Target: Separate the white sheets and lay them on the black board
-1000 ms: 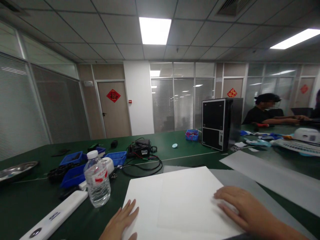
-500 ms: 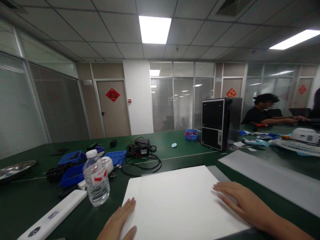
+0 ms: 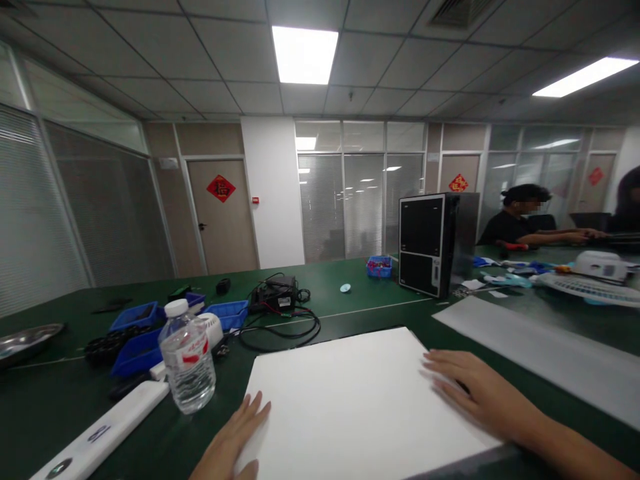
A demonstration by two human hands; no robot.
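Observation:
A large white sheet (image 3: 345,407), like paper or thin card, lies flat on the green table in front of me. My left hand (image 3: 239,430) rests along its left edge with the fingers spread and the thumb apart. On the right edge lies my right hand (image 3: 473,393), fingers stretched out over the sheet's border. Neither hand grips anything. A dark strip shows beneath the sheet's near right edge, but I cannot make out what it is.
Left of the sheet stand a water bottle (image 3: 187,363) and a long white bar (image 3: 107,427). Behind are blue trays (image 3: 227,315), a black power box with cables (image 3: 275,293) and a computer tower (image 3: 435,243). A grey sheet (image 3: 540,357) lies right; a person (image 3: 515,220) sits beyond.
Grey edges that showed behind the white sheet's far side and far right corner are now covered. Both hands have stayed at the sheet's sides. The whole view has shifted slightly.

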